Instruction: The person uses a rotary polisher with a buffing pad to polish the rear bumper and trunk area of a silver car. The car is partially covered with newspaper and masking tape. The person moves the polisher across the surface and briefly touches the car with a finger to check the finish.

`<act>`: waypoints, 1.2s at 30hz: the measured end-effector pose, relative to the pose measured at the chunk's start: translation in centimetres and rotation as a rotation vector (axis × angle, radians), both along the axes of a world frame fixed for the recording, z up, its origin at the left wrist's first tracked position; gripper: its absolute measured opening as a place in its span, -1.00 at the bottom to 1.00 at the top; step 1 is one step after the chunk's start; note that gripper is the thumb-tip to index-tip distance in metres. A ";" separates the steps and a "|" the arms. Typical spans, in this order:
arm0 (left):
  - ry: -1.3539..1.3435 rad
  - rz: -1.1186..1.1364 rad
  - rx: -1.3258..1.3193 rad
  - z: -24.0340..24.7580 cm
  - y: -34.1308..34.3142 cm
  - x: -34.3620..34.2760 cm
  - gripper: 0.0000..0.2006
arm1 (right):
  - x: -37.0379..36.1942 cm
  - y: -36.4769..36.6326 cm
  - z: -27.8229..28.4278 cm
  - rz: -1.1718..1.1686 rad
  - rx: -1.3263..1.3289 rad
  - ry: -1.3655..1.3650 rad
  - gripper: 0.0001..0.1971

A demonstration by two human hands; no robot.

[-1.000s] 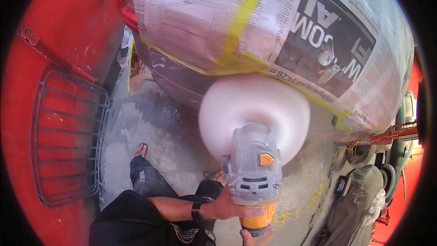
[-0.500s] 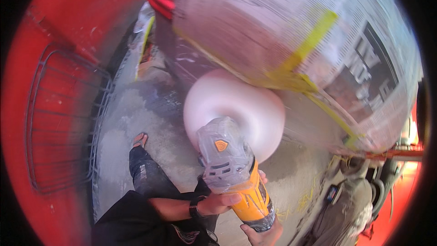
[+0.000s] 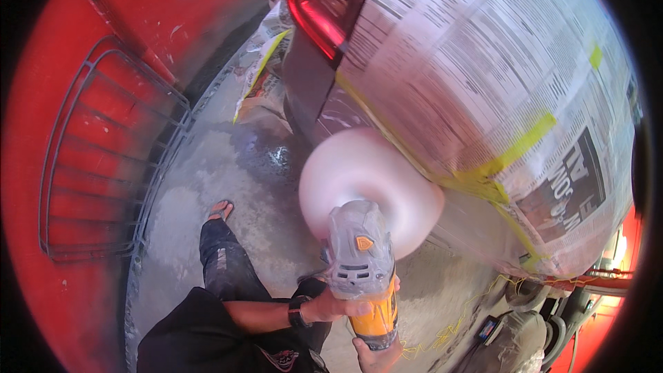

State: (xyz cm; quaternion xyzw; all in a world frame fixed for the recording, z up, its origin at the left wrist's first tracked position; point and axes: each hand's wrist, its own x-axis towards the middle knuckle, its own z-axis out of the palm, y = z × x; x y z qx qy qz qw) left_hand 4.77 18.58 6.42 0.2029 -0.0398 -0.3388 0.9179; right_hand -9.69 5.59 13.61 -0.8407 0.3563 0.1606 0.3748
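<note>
I hold a grey and yellow power polisher with both hands. My left hand grips its grey body from the side, a black watch on the wrist. My right hand wraps the yellow handle end at the lower edge, only partly in view. The round white buffing pad is blurred and lies against the dark panel of a car, below its red tail light. Newspaper held by yellow tape covers the car's upper body.
A red wall with a grey metal wire rack rises on the left. The floor is wet grey concrete, my dark trouser leg and bare foot on it. Crumpled paper lies by the car's corner. Dark gear and cables sit at lower right.
The view has swung so the tail light and more newspaper show. The polisher and pad have moved right along the dark panel. Both hands keep their grip.
</note>
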 end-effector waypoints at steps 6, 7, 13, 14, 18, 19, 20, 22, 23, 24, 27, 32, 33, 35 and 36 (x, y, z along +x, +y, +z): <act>0.005 0.110 0.027 -0.4 3.5 3.2 -0.11 | 4.9 2.8 -1.0 0.011 0.142 -0.228 -0.27; 0.010 0.108 0.026 -0.4 4.1 3.6 -0.11 | 5.2 3.3 -1.6 -0.038 0.237 -0.384 -0.24; 0.067 0.061 0.033 -0.5 4.9 3.8 -0.14 | 5.5 5.0 -1.8 -0.058 0.244 -0.442 -0.31; 0.072 0.039 0.025 -0.3 4.5 3.2 -0.15 | 4.4 4.4 -2.0 -0.018 0.134 -0.312 -0.32; 0.036 0.033 0.022 -0.5 2.3 1.2 -0.24 | 0.3 2.8 -1.9 -0.062 -0.012 -0.058 -0.33; 0.011 0.044 0.015 -0.7 2.3 1.2 -0.23 | 0.0 2.8 -1.7 -0.125 0.025 -0.066 -0.33; -0.014 0.056 0.009 -0.8 2.5 1.6 -0.23 | 0.4 2.9 -1.2 -0.059 0.004 -0.053 -0.33; -0.057 0.093 0.001 -1.0 3.2 2.7 -0.22 | 2.3 3.6 -0.4 0.069 -0.025 -0.029 -0.33; -0.025 0.102 -0.010 -0.7 4.0 3.6 -0.21 | 3.4 4.2 -0.5 0.032 0.043 -0.151 -0.32; 0.006 0.110 -0.019 -0.2 5.0 4.5 -0.20 | 4.7 5.0 -0.8 -0.006 0.113 -0.274 -0.32; 0.049 0.124 -0.016 -0.3 6.9 5.8 -0.18 | 7.5 7.1 -1.0 -0.038 0.182 -0.366 -0.29; 0.029 0.159 -0.011 0.5 7.7 6.4 -0.17 | 6.9 7.5 -1.7 -0.043 0.192 -0.432 -0.32; 0.024 0.157 -0.026 0.3 7.3 6.0 -0.19 | 6.6 7.6 -1.4 -0.072 0.212 -0.450 -0.33; 0.015 0.153 -0.055 -0.6 6.1 4.7 -0.21 | 6.3 7.7 -0.3 -0.057 0.098 -0.294 -0.33; -0.014 0.140 -0.024 -0.8 5.9 4.4 -0.24 | 6.2 7.6 0.8 -0.014 -0.034 -0.119 -0.33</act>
